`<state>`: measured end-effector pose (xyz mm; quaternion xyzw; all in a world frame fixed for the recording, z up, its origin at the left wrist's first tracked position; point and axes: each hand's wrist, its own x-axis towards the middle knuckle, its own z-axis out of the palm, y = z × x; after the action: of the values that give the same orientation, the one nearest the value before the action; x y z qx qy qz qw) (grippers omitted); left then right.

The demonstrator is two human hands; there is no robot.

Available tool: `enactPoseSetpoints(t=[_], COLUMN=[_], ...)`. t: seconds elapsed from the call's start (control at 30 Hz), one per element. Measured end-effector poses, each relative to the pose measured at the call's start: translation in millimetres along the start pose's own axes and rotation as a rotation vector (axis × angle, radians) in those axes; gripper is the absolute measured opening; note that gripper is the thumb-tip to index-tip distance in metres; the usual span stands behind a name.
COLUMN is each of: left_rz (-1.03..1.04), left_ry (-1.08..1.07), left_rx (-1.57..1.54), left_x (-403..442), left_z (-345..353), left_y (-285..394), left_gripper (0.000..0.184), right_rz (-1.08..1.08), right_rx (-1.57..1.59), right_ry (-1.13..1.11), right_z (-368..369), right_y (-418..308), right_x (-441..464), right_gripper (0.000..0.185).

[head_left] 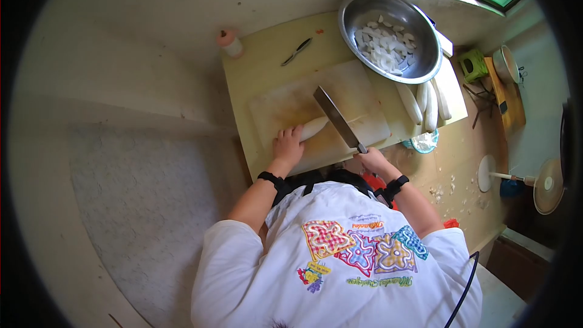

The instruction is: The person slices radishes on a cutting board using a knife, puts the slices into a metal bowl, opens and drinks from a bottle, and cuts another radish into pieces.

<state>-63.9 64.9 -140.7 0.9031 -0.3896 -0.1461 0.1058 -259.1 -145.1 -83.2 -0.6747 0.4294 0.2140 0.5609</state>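
My left hand (pixel 288 147) is closed over the near end of a peeled white radish (pixel 314 127), pressing it to the cutting board (pixel 282 100). In my right hand (pixel 374 162) is the handle of a cleaver (pixel 336 115). Its broad blade points away from me and to the left, crossing the board at the radish's far end. Whether the edge touches the radish I cannot tell. Beyond the board, a large steel bowl (pixel 431 42) holds many white radish slices (pixel 385 45).
Several whole peeled radishes (pixel 430 106) lie at the table's right. A slim peeler-like tool (pixel 297 51) and a pink-topped bottle (pixel 229 43) are at the back left. Below the right edge sits a blue-rimmed container (pixel 423 141). A fan (pixel 546 185) stands further right, near scraps on the floor.
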Motion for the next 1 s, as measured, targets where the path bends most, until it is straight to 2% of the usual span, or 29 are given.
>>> enactPoseSetpoints(t=[0.37,0.43,0.57,0.67,0.73,1.0], left_rz=[-0.025,-0.042,-0.057,-0.056,-0.010,0.036], left_ry=[-0.003,-0.016,-0.060,-0.091,-0.005,0.078], left_rx=[-0.017,0.001,-0.031,-0.026,-0.080,-0.007], left_x=[-3.9,-5.9,-4.3,-5.8,-8.2,-10.5], left_z=[6.9,2.4,-2.1,-7.5,-3.0,5.5], left_y=[-0.2,3.7,5.2,5.9,3.5,-5.3], left_gripper=[0.059,0.061,0.062,0.060,0.057,0.056], right_rz=[-0.036,-0.103,-0.021,-0.118,-0.184,-0.112], right_rx=[0.030,0.202,0.081,-0.028,-0.040,-0.089], right_ry=[0.011,0.034,-0.040,-0.042,-0.045,-0.067], right_z=[12.2,16.9,17.0,22.5,25.6,32.4], right_y=[-16.4,-13.6,-11.7,-6.9,-5.8,-11.2], right_x=[-37.0,-41.8,-42.5,-39.1,-38.2,-38.9], right_gripper=[0.032,0.028,0.027,0.029,0.031,0.033])
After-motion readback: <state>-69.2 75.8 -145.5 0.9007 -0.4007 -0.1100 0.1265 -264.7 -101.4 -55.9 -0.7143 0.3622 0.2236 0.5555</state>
